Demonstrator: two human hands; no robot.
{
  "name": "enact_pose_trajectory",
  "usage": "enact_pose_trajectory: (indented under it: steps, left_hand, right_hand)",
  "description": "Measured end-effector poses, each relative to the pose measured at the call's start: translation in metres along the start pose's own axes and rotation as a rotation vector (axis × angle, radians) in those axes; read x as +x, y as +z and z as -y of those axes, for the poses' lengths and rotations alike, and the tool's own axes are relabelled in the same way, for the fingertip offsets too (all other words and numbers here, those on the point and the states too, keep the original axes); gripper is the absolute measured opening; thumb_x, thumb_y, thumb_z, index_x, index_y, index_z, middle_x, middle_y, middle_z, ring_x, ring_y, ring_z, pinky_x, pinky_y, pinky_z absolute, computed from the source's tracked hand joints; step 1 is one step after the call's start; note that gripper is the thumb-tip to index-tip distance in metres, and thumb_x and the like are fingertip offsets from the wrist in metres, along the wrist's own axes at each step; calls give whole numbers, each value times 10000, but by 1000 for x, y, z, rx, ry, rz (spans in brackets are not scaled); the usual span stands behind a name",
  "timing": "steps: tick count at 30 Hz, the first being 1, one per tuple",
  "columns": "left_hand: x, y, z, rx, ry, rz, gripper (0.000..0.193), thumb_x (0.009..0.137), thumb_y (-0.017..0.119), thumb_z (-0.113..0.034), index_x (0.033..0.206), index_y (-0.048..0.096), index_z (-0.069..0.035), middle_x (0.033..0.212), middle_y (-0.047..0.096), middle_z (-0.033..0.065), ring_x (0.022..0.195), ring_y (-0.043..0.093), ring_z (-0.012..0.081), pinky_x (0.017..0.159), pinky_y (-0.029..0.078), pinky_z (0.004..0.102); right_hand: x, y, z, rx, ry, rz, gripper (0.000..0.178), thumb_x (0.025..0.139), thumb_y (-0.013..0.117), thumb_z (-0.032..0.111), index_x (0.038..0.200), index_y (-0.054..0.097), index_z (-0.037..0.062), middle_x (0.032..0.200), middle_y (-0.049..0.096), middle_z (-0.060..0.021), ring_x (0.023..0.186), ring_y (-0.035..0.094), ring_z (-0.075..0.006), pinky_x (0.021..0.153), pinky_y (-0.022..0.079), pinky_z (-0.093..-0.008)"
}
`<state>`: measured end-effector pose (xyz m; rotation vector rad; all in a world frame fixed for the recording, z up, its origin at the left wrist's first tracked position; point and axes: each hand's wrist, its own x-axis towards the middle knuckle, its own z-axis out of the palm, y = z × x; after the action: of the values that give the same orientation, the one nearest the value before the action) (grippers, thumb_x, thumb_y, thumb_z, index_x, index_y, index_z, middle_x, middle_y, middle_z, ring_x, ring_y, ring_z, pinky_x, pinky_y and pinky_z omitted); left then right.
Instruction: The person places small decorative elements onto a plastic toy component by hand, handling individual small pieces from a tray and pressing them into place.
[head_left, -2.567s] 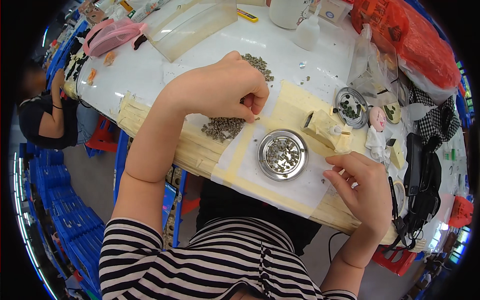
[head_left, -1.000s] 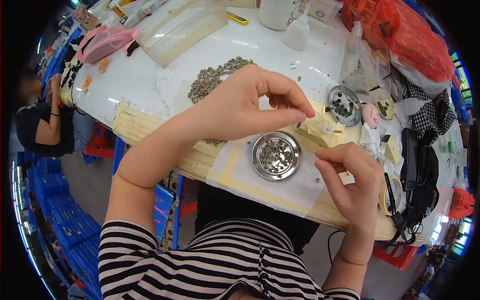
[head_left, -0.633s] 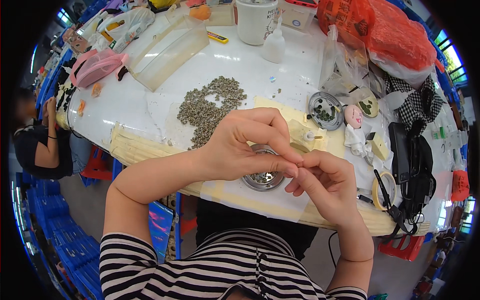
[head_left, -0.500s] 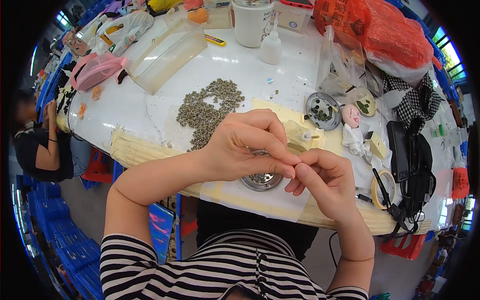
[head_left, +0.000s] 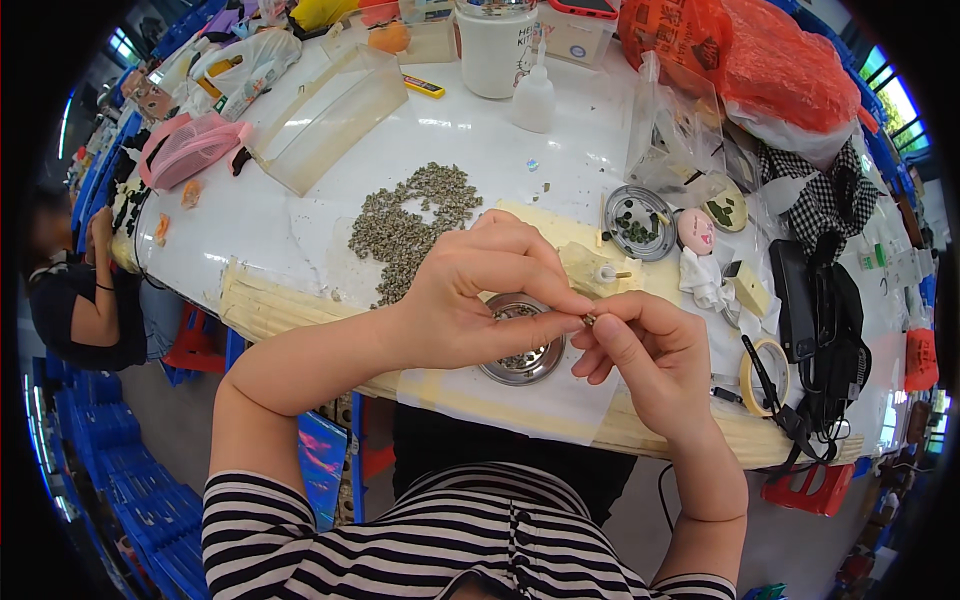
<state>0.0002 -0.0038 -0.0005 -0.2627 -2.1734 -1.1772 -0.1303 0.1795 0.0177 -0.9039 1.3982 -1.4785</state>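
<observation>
Left hand (head_left: 480,290) and right hand (head_left: 650,350) fingertips pinched together on tiny metal bead (head_left: 589,320), above round metal dish (head_left: 520,352); bead pile (head_left: 405,225) beyond

Hidden, cut off or too small to make out

The tiny piece (head_left: 589,320) pinched between the left hand (head_left: 470,295) and right hand (head_left: 650,350) is too small to identify; fingertips cover most of it. The left hand hides much of the round metal dish (head_left: 520,362), and its contents blur together. The single bits in the grey-green pile (head_left: 405,225) cannot be told apart. At the far left, a seated person (head_left: 75,290) is blurred and partly cut by the dark rim. The red bag (head_left: 750,70) runs off the far edge.
</observation>
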Motion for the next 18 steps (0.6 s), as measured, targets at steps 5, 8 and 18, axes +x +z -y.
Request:
enact_pose_trajectory:
  steps: [5, 8, 18]
  left_hand:
    - [1, -1, -3, 37, 13, 11, 218, 725, 839, -38, 918, 766, -105, 808, 676, -10, 684, 586, 97, 730, 339, 289]
    - [1, -1, -2, 57, 20, 17, 221, 720, 841, -42, 916, 762, -106, 799, 673, -12, 676, 583, 94, 733, 335, 289]
    - [1, -2, -1, 194, 50, -45, 210, 714, 830, -30, 888, 745, -109, 780, 676, -26, 679, 582, 95, 723, 313, 313]
  right_hand:
    - [0, 0, 0, -27, -1, -6, 162, 993, 606, 109, 1050, 679, -23, 870, 701, -62, 729, 672, -96, 629, 541, -219]
    - [0, 0, -1, -46, -4, -6, 165, 991, 612, 114, 1045, 685, -23, 873, 704, -65, 728, 671, -95, 627, 541, -220]
    - [-2, 1, 2, -69, -82, -87, 193, 993, 603, 109, 1107, 694, -19, 881, 705, -75, 727, 677, -106, 626, 542, -217]
